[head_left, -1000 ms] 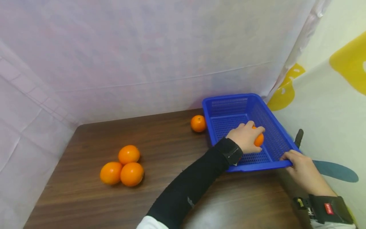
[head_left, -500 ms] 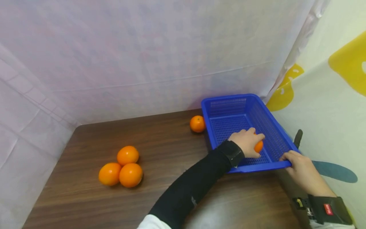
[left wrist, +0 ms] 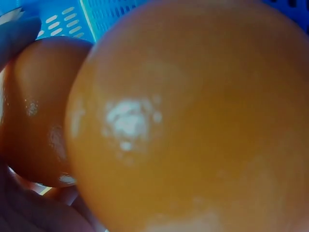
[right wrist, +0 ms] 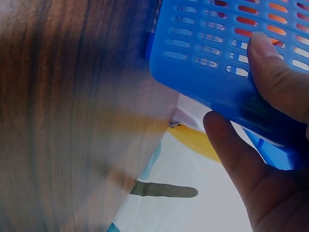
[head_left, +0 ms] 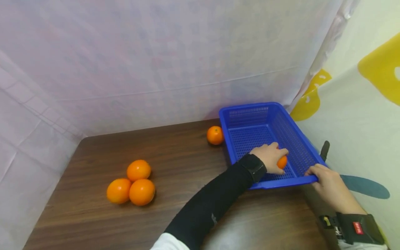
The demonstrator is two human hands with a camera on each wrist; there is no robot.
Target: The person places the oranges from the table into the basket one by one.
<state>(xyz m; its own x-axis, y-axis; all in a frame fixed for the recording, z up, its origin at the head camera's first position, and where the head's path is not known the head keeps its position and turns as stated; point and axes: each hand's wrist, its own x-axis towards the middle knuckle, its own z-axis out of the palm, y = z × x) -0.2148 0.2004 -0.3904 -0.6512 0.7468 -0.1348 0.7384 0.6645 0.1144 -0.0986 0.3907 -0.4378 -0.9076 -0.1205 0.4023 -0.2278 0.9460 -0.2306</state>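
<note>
My left hand (head_left: pixel 268 158) reaches down into the blue plastic basket (head_left: pixel 225 125) and grips an orange (head_left: pixel 282 162) near its front end. In the left wrist view, fingertips (left wrist: pixel 17 36) curl around this orange (left wrist: pixel 38 106). A second orange (left wrist: pixel 203 121) fills much of that view, close to the camera; in the head view the hand and wrist hide it. My right hand (head_left: pixel 328 185) holds the basket's near right corner. The right wrist view shows the thumb (right wrist: pixel 273 72) on the slotted wall (right wrist: pixel 207 67) and a finger (right wrist: pixel 229 150) at its edge.
On the brown wooden table (head_left: pixel 181 208), one orange (head_left: pixel 215 135) lies beside the basket's left wall. A cluster of three oranges (head_left: pixel 142 192) sits farther left. Pale cloth (head_left: pixel 172 52) hangs behind the table, and a patterned cloth (head_left: pixel 353 132) hangs close along the right side.
My left hand has shifted slightly toward the basket's near end and lower, still gripping the orange. My right hand keeps hold of the corner. The head view has drifted slightly.
</note>
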